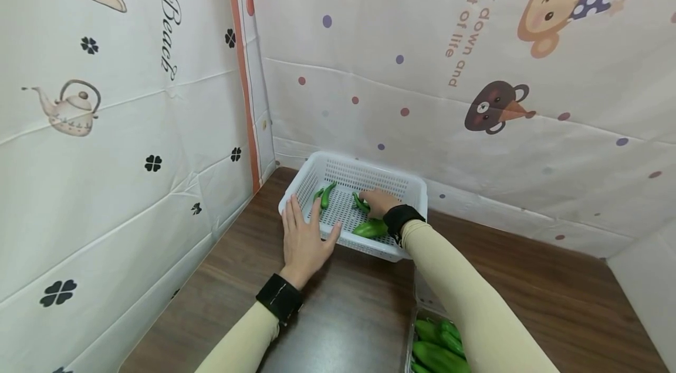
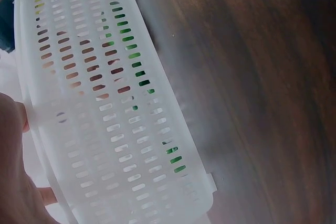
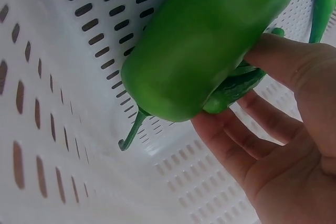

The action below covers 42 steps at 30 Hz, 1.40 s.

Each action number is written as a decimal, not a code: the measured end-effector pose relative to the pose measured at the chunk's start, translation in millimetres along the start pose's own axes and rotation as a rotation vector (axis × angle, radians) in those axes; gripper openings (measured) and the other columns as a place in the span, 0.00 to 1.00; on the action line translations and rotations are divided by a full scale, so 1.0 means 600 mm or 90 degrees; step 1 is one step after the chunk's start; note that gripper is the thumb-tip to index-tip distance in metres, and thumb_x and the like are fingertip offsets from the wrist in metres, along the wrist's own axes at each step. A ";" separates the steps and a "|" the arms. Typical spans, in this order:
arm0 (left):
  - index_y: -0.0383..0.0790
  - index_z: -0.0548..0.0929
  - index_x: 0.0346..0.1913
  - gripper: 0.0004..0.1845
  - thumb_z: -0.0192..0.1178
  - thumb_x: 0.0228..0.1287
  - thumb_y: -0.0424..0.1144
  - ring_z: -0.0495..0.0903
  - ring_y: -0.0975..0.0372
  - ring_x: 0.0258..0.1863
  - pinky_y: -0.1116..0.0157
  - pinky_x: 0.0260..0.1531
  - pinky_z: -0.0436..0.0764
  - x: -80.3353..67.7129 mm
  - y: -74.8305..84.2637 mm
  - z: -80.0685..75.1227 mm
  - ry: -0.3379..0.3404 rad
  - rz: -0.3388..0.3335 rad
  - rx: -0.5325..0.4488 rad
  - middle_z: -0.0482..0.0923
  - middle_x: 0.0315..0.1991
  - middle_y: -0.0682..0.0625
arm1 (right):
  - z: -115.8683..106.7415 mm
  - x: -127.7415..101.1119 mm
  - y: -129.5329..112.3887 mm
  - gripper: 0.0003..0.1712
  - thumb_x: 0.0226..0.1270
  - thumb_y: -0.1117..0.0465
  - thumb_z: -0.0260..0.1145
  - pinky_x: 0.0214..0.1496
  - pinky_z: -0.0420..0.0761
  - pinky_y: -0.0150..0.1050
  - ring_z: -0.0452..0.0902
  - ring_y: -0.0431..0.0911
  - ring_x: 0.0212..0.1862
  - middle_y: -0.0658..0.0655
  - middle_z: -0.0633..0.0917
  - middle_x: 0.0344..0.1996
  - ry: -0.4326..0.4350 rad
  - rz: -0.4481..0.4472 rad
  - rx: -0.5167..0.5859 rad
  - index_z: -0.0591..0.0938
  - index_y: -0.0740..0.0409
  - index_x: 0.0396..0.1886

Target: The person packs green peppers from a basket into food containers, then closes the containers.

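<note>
Right hand (image 1: 381, 204): down inside the white perforated basket (image 1: 369, 169), fingers bent, thumb opposed, gripping a small green pepper (image 3: 231, 90). In the right wrist view this pepper lies in the gap between thumb and fingertips, thumb on one side, fingers on the other; part of it is hidden behind the large green pepper (image 3: 205, 40). Head view: one end of the small pepper shows past the fingertips, on their left.

Large pepper: on the basket floor, by the near wall, just beside the gripping fingertips; its curved stem points away from the hand. Contact between it and the fingertips: cannot tell.

Left hand (image 1: 305, 244): at the near left part of the basket, fingers straight and spread, resting over the rim.

Slim green peppers (image 1: 327, 196): at the left end of the basket, lying close together, near the left fingertips and well apart from the right hand.

Basket stands on the dark brown wooden table (image 1: 338, 314), close to the printed wall cloth (image 1: 338, 97). A clear container (image 1: 410, 349) of green peppers (image 1: 440, 355) sits below the right forearm.
</note>
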<state>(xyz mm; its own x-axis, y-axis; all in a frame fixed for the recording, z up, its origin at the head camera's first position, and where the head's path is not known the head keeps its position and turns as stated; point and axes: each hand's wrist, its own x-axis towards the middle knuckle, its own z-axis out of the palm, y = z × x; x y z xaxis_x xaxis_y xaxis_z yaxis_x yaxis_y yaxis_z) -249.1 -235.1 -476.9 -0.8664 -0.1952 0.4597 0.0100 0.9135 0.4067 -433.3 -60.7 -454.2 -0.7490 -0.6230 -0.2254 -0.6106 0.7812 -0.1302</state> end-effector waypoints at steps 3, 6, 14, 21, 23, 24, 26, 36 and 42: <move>0.42 0.66 0.78 0.44 0.54 0.70 0.67 0.43 0.33 0.79 0.38 0.76 0.45 -0.002 0.004 0.000 -0.006 -0.001 0.001 0.44 0.78 0.22 | -0.001 -0.008 0.002 0.28 0.61 0.68 0.77 0.52 0.81 0.48 0.81 0.50 0.49 0.58 0.86 0.49 0.005 -0.002 0.001 0.81 0.57 0.62; 0.41 0.67 0.77 0.43 0.55 0.69 0.67 0.45 0.33 0.78 0.37 0.76 0.47 -0.004 0.007 0.002 0.004 0.007 0.002 0.46 0.77 0.21 | -0.002 -0.015 0.003 0.28 0.62 0.68 0.76 0.53 0.81 0.48 0.81 0.51 0.51 0.58 0.86 0.50 0.010 -0.003 -0.001 0.81 0.56 0.62; 0.40 0.68 0.76 0.41 0.54 0.71 0.65 0.44 0.33 0.78 0.37 0.76 0.43 -0.008 0.010 0.005 0.001 0.017 -0.007 0.46 0.77 0.22 | -0.008 -0.027 0.003 0.26 0.65 0.65 0.75 0.52 0.82 0.48 0.82 0.51 0.51 0.57 0.86 0.49 0.025 -0.026 -0.015 0.81 0.55 0.63; 0.41 0.66 0.77 0.40 0.55 0.72 0.63 0.46 0.32 0.78 0.36 0.76 0.43 -0.009 0.017 0.002 0.008 0.030 -0.018 0.48 0.78 0.24 | -0.025 -0.044 -0.003 0.31 0.65 0.67 0.74 0.56 0.81 0.49 0.81 0.53 0.56 0.59 0.85 0.55 0.021 -0.035 0.019 0.78 0.57 0.67; 0.42 0.65 0.78 0.41 0.56 0.71 0.63 0.48 0.31 0.77 0.36 0.76 0.45 -0.010 0.018 0.002 0.027 0.050 -0.029 0.49 0.77 0.24 | -0.030 -0.050 -0.006 0.32 0.64 0.68 0.74 0.58 0.81 0.49 0.81 0.54 0.58 0.59 0.84 0.58 0.023 -0.037 0.021 0.77 0.57 0.68; 0.42 0.64 0.78 0.42 0.56 0.70 0.64 0.49 0.32 0.77 0.37 0.76 0.47 -0.009 0.018 0.002 0.038 0.063 -0.035 0.50 0.77 0.24 | -0.032 -0.052 -0.008 0.33 0.64 0.68 0.74 0.59 0.81 0.49 0.80 0.54 0.59 0.59 0.83 0.59 0.025 -0.039 0.021 0.77 0.57 0.69; 0.42 0.63 0.78 0.43 0.57 0.69 0.64 0.50 0.33 0.77 0.37 0.75 0.51 -0.008 0.020 0.003 0.058 0.092 -0.050 0.51 0.77 0.25 | -0.036 -0.055 -0.010 0.33 0.64 0.68 0.75 0.60 0.80 0.50 0.79 0.54 0.60 0.59 0.83 0.60 0.037 -0.053 0.017 0.77 0.57 0.69; 0.36 0.61 0.79 0.47 0.61 0.66 0.62 0.58 0.40 0.77 0.35 0.71 0.61 0.000 0.045 0.004 0.092 0.214 -0.111 0.56 0.77 0.30 | -0.065 -0.081 -0.016 0.37 0.65 0.65 0.75 0.65 0.78 0.51 0.75 0.56 0.66 0.60 0.79 0.66 0.064 -0.100 0.043 0.73 0.57 0.73; 0.37 0.58 0.80 0.49 0.62 0.65 0.62 0.55 0.41 0.78 0.38 0.73 0.58 -0.007 0.062 0.004 0.068 0.247 -0.135 0.52 0.79 0.32 | -0.082 -0.112 -0.017 0.35 0.64 0.66 0.75 0.60 0.80 0.49 0.79 0.55 0.61 0.60 0.82 0.61 0.106 -0.139 0.021 0.75 0.59 0.70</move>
<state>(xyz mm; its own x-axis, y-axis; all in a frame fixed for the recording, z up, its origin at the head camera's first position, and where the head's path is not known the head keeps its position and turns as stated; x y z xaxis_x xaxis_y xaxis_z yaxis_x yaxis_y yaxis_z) -246.3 -199.6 -465.6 -0.7220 0.1006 0.6846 0.4354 0.8350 0.3365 -389.5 -28.8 -390.5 -0.6345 -0.7724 -0.0275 -0.7552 0.6271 -0.1908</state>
